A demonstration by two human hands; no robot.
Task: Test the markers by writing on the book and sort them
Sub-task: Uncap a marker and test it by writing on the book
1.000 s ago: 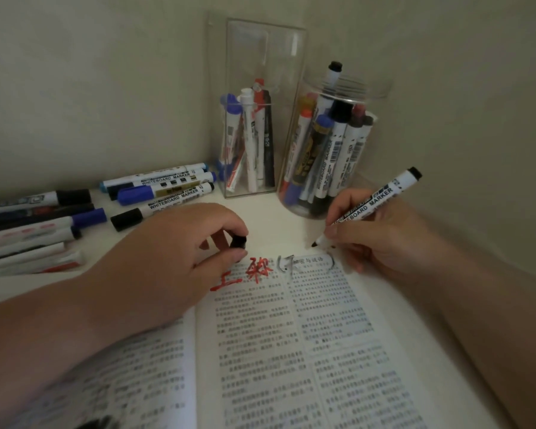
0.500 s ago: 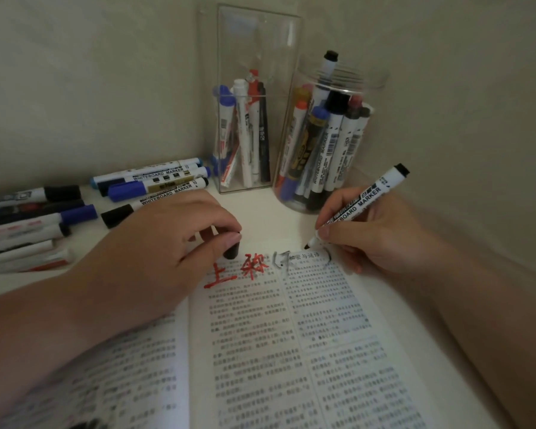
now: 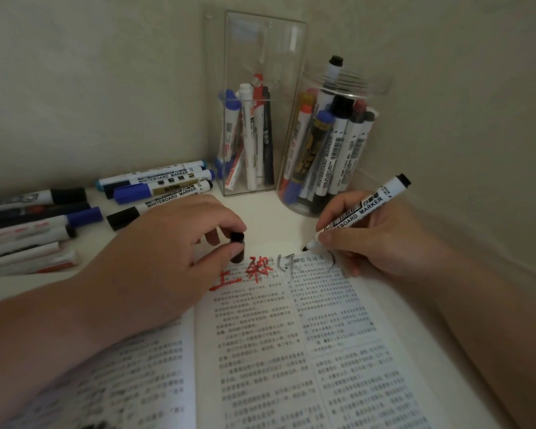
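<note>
An open book [image 3: 291, 351] of printed text lies in front of me, with red characters and faint grey strokes written along its top margin. My right hand [image 3: 381, 233] grips an uncapped black whiteboard marker [image 3: 362, 209], its tip touching the top of the right page. My left hand [image 3: 167, 255] rests on the left page and pinches the marker's black cap [image 3: 237, 246] between thumb and fingers.
A square clear holder [image 3: 254, 72] and a round clear jar [image 3: 369, 85], each with several markers, stand in the wall corner behind the book. Several capped markers [image 3: 155, 188] lie on the white table at the left. A wall runs close along the right.
The marker tip has gone from the right end of the grey strokes back to the left, at the page's top edge. My left hand has turned the cap more upright.
</note>
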